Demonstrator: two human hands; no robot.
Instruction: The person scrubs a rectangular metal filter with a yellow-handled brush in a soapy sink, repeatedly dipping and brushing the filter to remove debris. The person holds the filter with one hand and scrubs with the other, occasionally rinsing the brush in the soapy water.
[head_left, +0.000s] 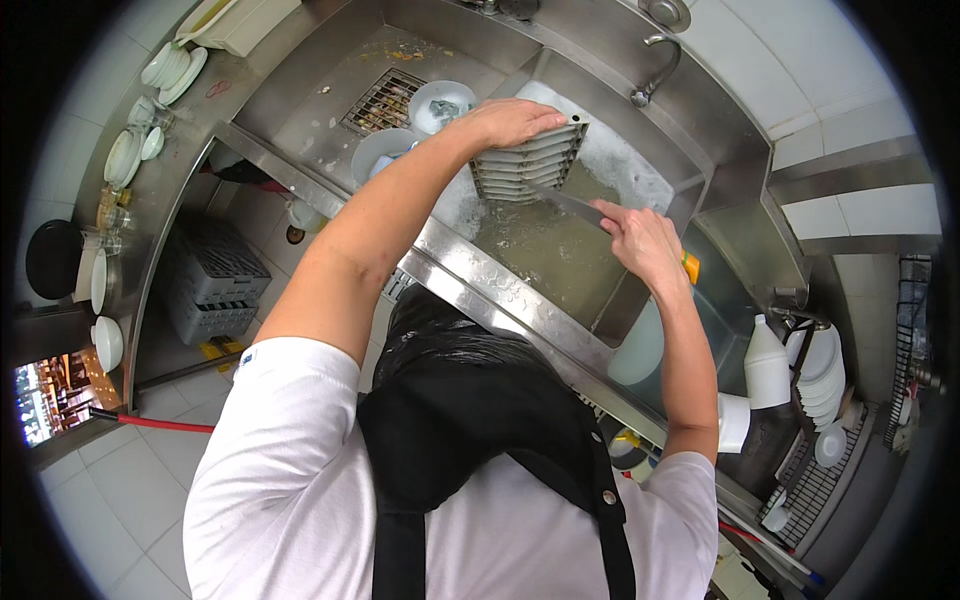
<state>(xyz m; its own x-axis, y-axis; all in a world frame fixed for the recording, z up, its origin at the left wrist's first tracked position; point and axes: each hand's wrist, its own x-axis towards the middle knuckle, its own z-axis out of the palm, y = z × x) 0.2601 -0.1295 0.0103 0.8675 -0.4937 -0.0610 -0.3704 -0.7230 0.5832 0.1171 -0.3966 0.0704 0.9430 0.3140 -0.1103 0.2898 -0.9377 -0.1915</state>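
Note:
Before me is a sink basin of cloudy, sudsy water (547, 262). My left hand (517, 122) grips the top edge of a slatted metal grille (529, 161), which stands tilted above the water. My right hand (641, 240) holds a knife; its blade (574, 206) points at the lower slats, and the tip seems to lie at or just in front of them. An orange thing (691, 267) shows beside my right wrist; whether it is the knife's handle or a separate object I cannot tell.
Left of the basin, two bowls (442, 105) (379, 150) stand near a drain grate (384, 99) with food scraps. A faucet (660, 67) rises behind. Dishes (124, 157) line the left counter. A white bottle (766, 364) and stacked plates (817, 375) stand at right. The sink's front rim (487, 270) crosses before me.

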